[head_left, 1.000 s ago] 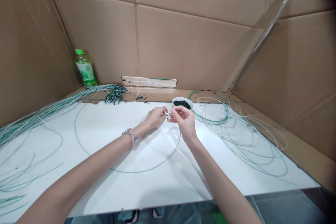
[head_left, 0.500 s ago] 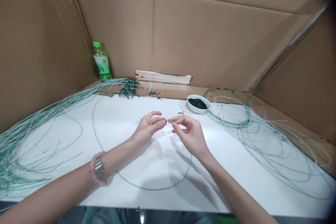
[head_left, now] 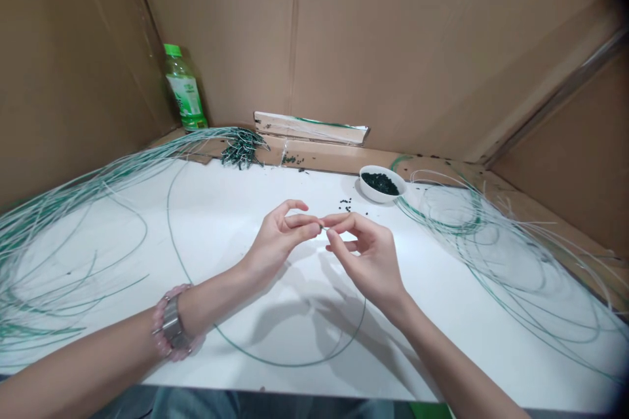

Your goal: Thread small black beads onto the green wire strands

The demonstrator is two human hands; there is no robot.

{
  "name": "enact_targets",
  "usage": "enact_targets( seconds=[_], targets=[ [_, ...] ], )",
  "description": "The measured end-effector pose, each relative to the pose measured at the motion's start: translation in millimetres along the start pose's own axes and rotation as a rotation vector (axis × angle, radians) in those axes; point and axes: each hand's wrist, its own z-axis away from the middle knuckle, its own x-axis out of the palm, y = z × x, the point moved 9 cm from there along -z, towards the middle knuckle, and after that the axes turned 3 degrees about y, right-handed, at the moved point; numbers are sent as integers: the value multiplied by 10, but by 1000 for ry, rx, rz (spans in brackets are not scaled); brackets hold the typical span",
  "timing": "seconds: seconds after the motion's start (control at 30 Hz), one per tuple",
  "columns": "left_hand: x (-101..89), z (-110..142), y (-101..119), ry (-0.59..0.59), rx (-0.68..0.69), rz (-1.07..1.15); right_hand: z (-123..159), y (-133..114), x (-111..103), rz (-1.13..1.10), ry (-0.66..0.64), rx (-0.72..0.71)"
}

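My left hand [head_left: 278, 236] pinches a tiny dark green bead [head_left: 321, 227] between thumb and index finger, its other fingers loosely curled. Thumb and index finger of my right hand [head_left: 368, 250] are closed on the end of a thin green wire [head_left: 289, 365], right beside the bead. Whether the wire passes through the bead is hidden by the fingertips. The rest of the wire loops down over the white tabletop and passes under my left forearm. Behind my hands lie several loose dark beads [head_left: 346, 203], and near them stands a white bowl [head_left: 381, 196] of similar beads.
On the left runs a large bundle of green and white wires [head_left: 113, 167], its far end a dark clump [head_left: 240, 147]. Coiled wires [head_left: 472, 229] spread over the right side. A green bottle [head_left: 185, 91] stands in the back left corner. Cardboard walls [head_left: 368, 33] enclose the table.
Both hands have lifted from the tabletop by the loose beads and come nearer to me. Their fingertips now meet, with the bead against the wire end. The camera view has shifted too.
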Motion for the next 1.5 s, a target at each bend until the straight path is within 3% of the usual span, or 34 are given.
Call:
enact_targets(
  seconds=[0.47, 0.8, 1.17, 1.5],
  targets=[
    [28, 67, 45, 19, 82, 7, 22, -31, -21, 28, 55, -31],
    [54, 98, 28, 35, 85, 28, 54, -118, -44, 105, 105, -144],
    [38, 99, 198, 43, 199, -74, 22, -13, -47, 60, 56, -26],
    [78, 93, 256, -16, 295, -128, 22, -15, -31, 77, 41, -22]
  ],
)
